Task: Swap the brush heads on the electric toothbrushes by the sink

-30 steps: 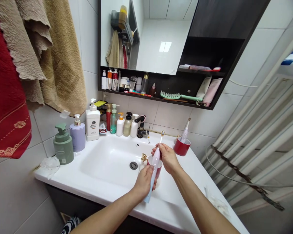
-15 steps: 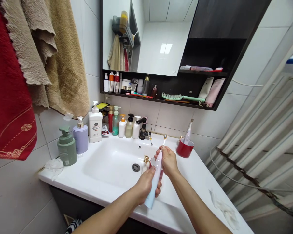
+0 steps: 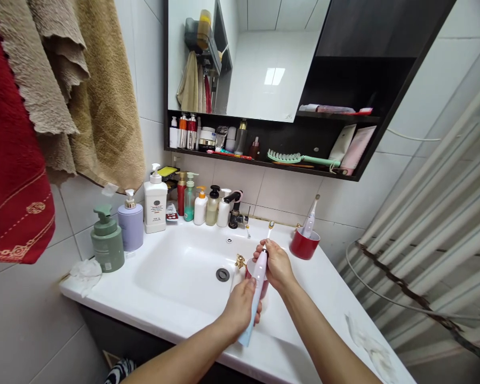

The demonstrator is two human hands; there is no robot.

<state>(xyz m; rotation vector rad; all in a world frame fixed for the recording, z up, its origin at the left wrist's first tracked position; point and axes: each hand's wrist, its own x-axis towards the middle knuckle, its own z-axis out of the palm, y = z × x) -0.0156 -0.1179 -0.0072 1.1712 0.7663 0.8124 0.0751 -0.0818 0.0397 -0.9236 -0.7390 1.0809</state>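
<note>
My left hand (image 3: pixel 240 306) is wrapped round the lower body of a pale pink and blue electric toothbrush (image 3: pixel 256 288), held upright over the right rim of the white sink (image 3: pixel 176 298). My right hand (image 3: pixel 278 264) pinches the toothbrush's upper neck just below the brush head (image 3: pixel 271 225). A red cup (image 3: pixel 251 271) stands right behind the toothbrush, partly hidden by both hands.
A second red cup (image 3: pixel 304 244) holding another toothbrush stands at the sink's back right. Pump bottles (image 3: pixel 155 205) line the back left by the tap (image 3: pixel 235 209). Towels (image 3: pixel 84 90) hang on the left, a mirror cabinet shelf (image 3: pixel 264 154) above, crumpled tissue (image 3: pixel 368 341) on the right counter.
Both hands and the toothbrush have stayed almost in place over the red cup; the view has shifted slightly, and my left hand sits a little lower on the handle.
</note>
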